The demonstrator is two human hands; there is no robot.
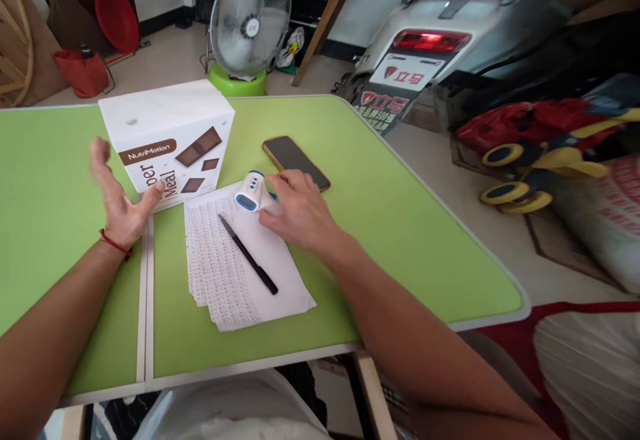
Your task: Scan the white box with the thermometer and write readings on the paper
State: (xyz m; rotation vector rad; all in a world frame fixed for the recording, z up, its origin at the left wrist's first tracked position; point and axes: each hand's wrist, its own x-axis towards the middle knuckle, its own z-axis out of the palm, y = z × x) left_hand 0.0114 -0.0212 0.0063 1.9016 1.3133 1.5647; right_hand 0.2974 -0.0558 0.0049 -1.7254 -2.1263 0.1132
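My right hand [300, 213] is closed around the handle of a white and blue infrared thermometer [251, 191], above the top right of the written sheets of paper [290, 280]. A black pen [247, 253] lies slanted across those sheets. Spread fingers and a raised thumb show on my left hand [123, 203], which wears a red cord at the wrist. It is beside the front left of a white NutriMotion box [167, 110], its thumb overlapping the printed face; whether it touches cannot be told. Just beyond my right hand rests a dark phone [296, 160] in a yellowish case.
Everything stands on a green folding table [400, 253] with a pale rim and a seam left of the papers. Behind it a fan [250, 20] sits on a green stool [237, 83]. A scooter [430, 40] and a red bundle [525, 127] occupy the floor at right.
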